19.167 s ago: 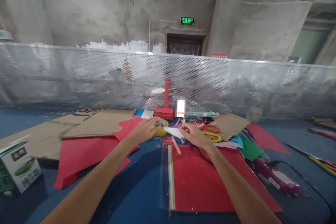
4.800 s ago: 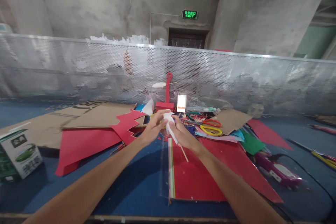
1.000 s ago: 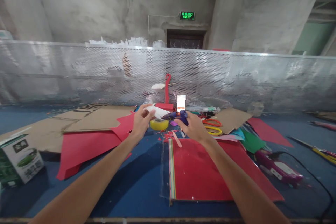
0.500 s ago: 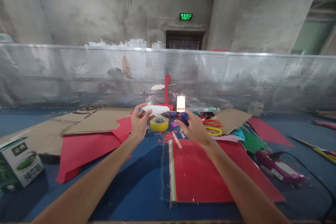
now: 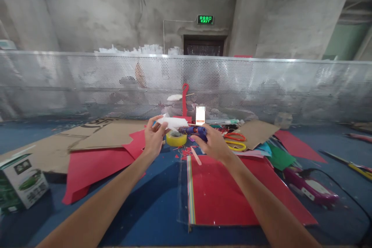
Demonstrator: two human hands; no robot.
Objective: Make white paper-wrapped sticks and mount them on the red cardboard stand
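My left hand [image 5: 154, 135] pinches a white, paper-like piece [image 5: 175, 122] with a pointed, leaf-like shape, held up above the table. A thin stick seems to run out from its right end. In my right hand [image 5: 215, 141] is a blue glue gun [image 5: 197, 130], its front end pointing left and close under the white piece. Whether the two touch, I cannot tell. Just below them stands a roll of yellow tape [image 5: 176, 139]. Behind, a red hook-topped paper stand [image 5: 185, 102] has a similar white piece [image 5: 174, 97] with a stick beside it.
A pack of red paper [image 5: 226, 190] lies in front, with red scraps behind it. Cardboard [image 5: 107, 133] and red sheets [image 5: 99, 166] are on the left, near a box [image 5: 24, 180]. Scissors [image 5: 236, 145], a lit phone [image 5: 200, 115] and a purple corded device [image 5: 310, 188] are rightward.
The glue gun has shifted slightly left and down, further under the white piece. My left hand has barely moved and keeps its hold.
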